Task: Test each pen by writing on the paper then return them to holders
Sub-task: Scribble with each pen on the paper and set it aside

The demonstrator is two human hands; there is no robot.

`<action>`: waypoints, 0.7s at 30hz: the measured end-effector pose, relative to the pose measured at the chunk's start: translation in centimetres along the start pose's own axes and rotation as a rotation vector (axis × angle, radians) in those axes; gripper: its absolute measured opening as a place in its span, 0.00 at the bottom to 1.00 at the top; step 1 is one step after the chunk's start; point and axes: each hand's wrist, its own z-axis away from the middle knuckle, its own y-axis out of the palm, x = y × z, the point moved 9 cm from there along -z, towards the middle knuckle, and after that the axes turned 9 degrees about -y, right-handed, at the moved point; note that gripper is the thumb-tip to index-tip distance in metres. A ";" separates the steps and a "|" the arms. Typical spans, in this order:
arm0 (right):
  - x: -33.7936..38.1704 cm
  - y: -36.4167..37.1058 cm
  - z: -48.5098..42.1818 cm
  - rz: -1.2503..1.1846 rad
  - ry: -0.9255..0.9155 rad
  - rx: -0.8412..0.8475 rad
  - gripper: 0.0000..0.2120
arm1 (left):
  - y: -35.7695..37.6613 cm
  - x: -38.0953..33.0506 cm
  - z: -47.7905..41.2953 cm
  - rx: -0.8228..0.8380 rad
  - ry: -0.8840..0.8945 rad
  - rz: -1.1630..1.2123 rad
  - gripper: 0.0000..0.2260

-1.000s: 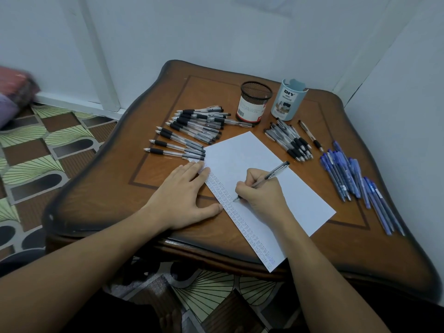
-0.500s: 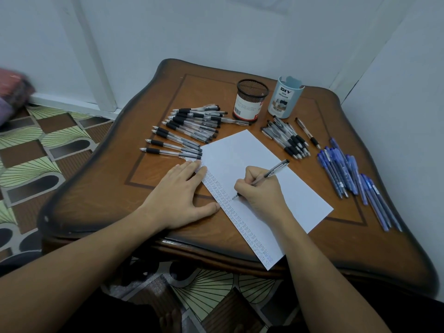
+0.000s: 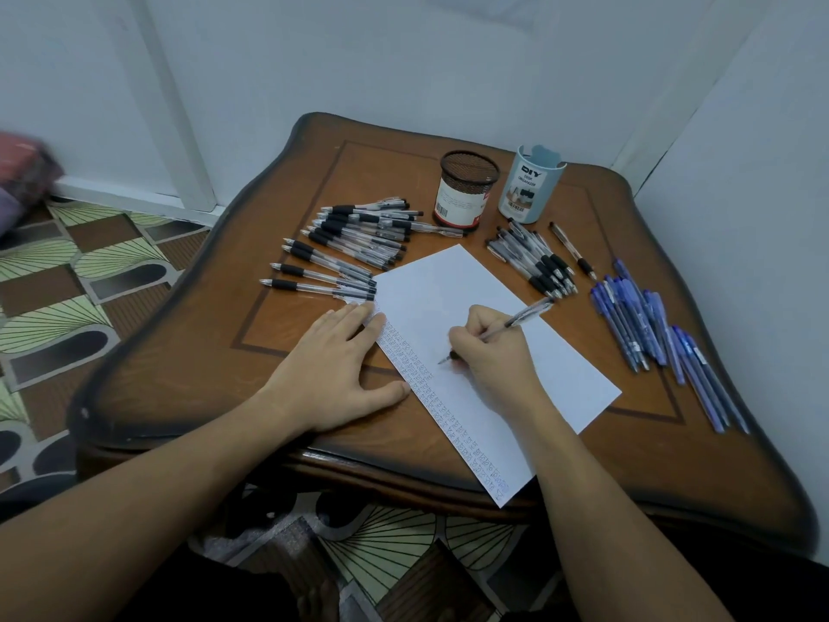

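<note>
Pen [image 3: 516,322] pinched in my right hand [image 3: 489,352], tip on paper [image 3: 493,374] beside marked column: test step. My left hand [image 3: 332,370] flat, pinning sheet edge. Next, probably: lift, carry pen to mesh holder [image 3: 466,190].

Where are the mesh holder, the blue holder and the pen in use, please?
mesh holder [image 3: 460,202], head view, on its white label.
blue holder [image 3: 529,187], head view, on its printed front.
pen [image 3: 527,314], head view, on its clear barrel.
</note>
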 end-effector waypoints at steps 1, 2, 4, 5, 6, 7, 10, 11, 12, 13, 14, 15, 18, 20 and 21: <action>-0.2 -0.4 -0.2 -0.065 0.031 -0.027 0.20 | 0.0 0.0 0.0 0.002 0.000 0.005 0.49; -0.3 -0.6 -0.3 -0.122 0.068 -0.050 0.19 | 0.0 0.1 0.0 0.005 0.000 0.006 0.49; -0.4 -1.0 -0.4 -0.198 0.125 -0.079 0.20 | 0.1 0.1 0.0 0.011 0.001 -0.002 0.49; -0.5 -1.1 -0.5 -0.233 0.138 -0.086 0.23 | 0.1 0.1 0.0 0.011 0.001 -0.007 0.49; -0.4 -1.2 -0.4 -0.266 0.154 -0.087 0.24 | 0.1 0.1 0.0 0.009 0.001 -0.011 0.49; -0.5 -1.2 -0.3 -0.285 0.172 -0.091 0.22 | 0.1 0.1 0.0 0.008 0.002 -0.012 0.49; -0.5 -0.8 -0.2 -0.234 0.256 -0.072 0.20 | 0.1 0.1 0.1 0.011 0.006 -0.008 0.51; -0.4 -0.8 -0.3 -0.175 0.256 -0.054 0.22 | 0.1 0.1 0.1 0.013 0.006 -0.008 0.51; -0.2 -0.6 -0.6 -0.123 0.241 -0.024 0.23 | 0.1 0.1 0.1 0.015 0.005 -0.005 0.51; 0.0 -0.2 -0.8 -0.071 0.222 0.021 0.23 | 0.0 0.1 0.0 0.018 0.004 0.000 0.51; 0.2 0.3 -1.0 -0.029 0.223 0.064 0.22 | 0.0 0.1 0.0 0.024 0.003 0.005 0.51; 0.3 0.6 -1.2 -0.010 0.233 0.092 0.21 | 0.0 0.1 0.0 0.029 0.002 0.004 0.50; 0.2 1.1 -1.5 -0.029 0.255 0.116 0.20 | -0.1 0.1 0.0 0.034 -0.003 -0.011 0.49; 0.3 1.1 -1.6 -0.056 0.253 0.105 0.19 | -0.2 -0.1 0.0 0.032 -0.005 -0.008 0.50; 0.3 1.1 -1.7 -0.054 0.248 0.101 0.18 | -0.3 -0.1 0.0 0.030 -0.006 -0.002 0.49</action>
